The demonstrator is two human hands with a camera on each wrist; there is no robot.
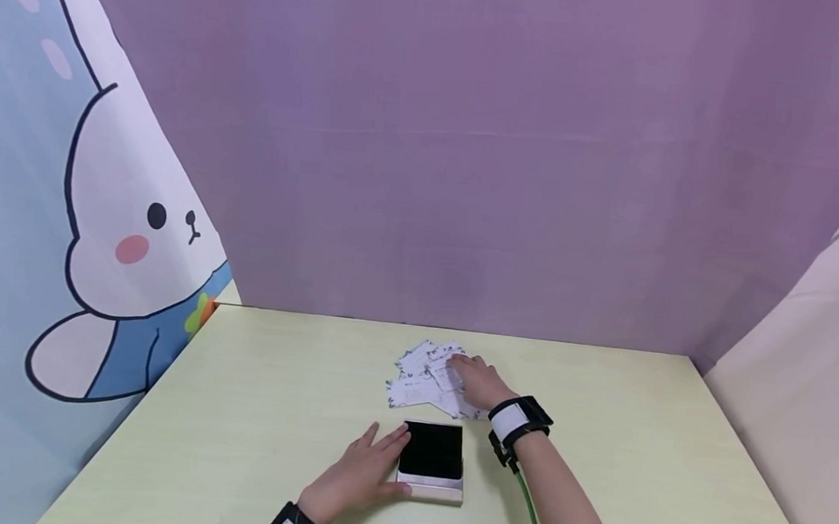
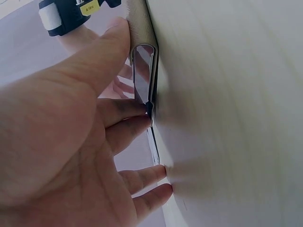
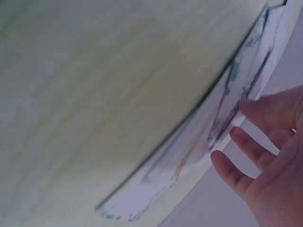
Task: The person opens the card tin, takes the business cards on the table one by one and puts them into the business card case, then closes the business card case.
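Paper cards [image 1: 427,379] lie in a loose fan near the far middle of the bench [image 1: 257,380], and your right hand [image 1: 480,381] rests flat on their right part, fingers straight and relaxed, nothing pinched. These cards look thin, light and bendable; I judge they will slide easily over each other and over the smooth bench, so it is better to press down and gather them, then take them by the edges, not to pick from the top. Just in front of them, apart from them, stands the small case [image 1: 432,460] with a black top and pale sides. Your left hand [image 1: 362,473] lies against its left side, fingers straight on the edge, thumb at the near corner; it steadies the case and does not close around it. The case seems stiff and a little heavier, with a glossy top that may slip.

The print on the cards is too small to read. Both wrist views are blurred, and I cannot tell if the case is open or closed.
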